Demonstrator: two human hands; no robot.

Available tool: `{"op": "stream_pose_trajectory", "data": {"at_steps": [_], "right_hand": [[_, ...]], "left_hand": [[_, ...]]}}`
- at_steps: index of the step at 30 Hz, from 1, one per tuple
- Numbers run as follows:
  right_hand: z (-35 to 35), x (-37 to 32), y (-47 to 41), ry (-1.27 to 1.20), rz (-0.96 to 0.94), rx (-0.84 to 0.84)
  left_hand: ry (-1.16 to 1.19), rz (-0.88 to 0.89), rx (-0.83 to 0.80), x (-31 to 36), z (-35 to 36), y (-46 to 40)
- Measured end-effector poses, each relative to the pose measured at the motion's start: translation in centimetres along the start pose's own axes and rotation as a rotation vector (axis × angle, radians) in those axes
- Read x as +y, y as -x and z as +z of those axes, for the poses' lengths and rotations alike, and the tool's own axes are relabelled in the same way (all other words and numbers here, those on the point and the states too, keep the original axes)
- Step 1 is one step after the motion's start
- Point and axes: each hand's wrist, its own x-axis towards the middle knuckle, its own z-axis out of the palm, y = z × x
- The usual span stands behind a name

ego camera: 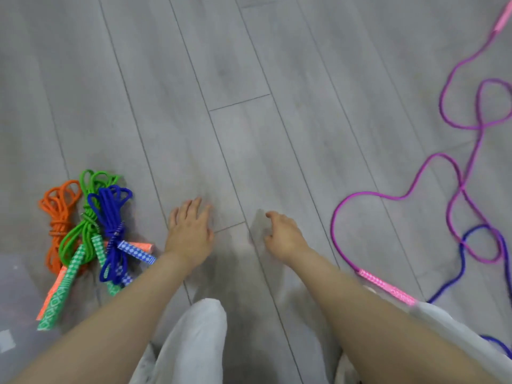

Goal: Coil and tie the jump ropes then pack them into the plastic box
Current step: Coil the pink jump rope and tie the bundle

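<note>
Three coiled, tied bundles, orange rope (pixel 59 217), green rope (pixel 83 231) and blue rope (pixel 113 223), are lying at 9 o'clock beside the translucent plastic box (pixel 16 289) at 8 o'clock, likely staged for packing. Left hand (pixel 189 231) is hovering with fingers spread, holding nothing; right hand (pixel 282 236) is hanging loosely curled and blurred, also holding nothing. Braided pink rope (pixel 415 195) is sprawling uncoiled at 3 o'clock on the grey plank floor (pixel 249 79).

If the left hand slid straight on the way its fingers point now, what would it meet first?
Nothing, as far as the picture shows. The left hand is open, fingers aimed up the frame over bare grey floor. The tied orange, green and blue ropes lie off to its left, outside that line.
</note>
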Motion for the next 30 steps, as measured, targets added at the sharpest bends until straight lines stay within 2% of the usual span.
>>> {"op": "stream_pose_trajectory", "data": {"at_steps": [6,10,13,20,24,30], "right_hand": [[-3.5,13.0,2.1,0.088,0.292,0.113],[-3.0,19.4,3.7,0.201,0.387,0.041],[-1.8,22.1,4.3,0.277,0.376,-0.021],[-1.1,24.0,3.9,0.382,0.303,-0.012],[-2.6,22.8,3.7,0.174,0.309,0.135],[-6.7,16.7,4.0,-0.15,0.153,0.3]], "left_hand": [[0.01,0.211,-0.112,9.9,0.1,-1.9],[-0.035,0.372,-0.144,13.8,1.0,-1.9],[-0.045,0.422,-0.174,15.1,1.8,-1.6],[-0.035,0.397,-0.228,15.3,2.9,-0.9],[-0.029,0.352,-0.295,14.8,2.8,-0.5],[0.06,0.291,-0.32,15.3,-1.2,-0.1]]}}
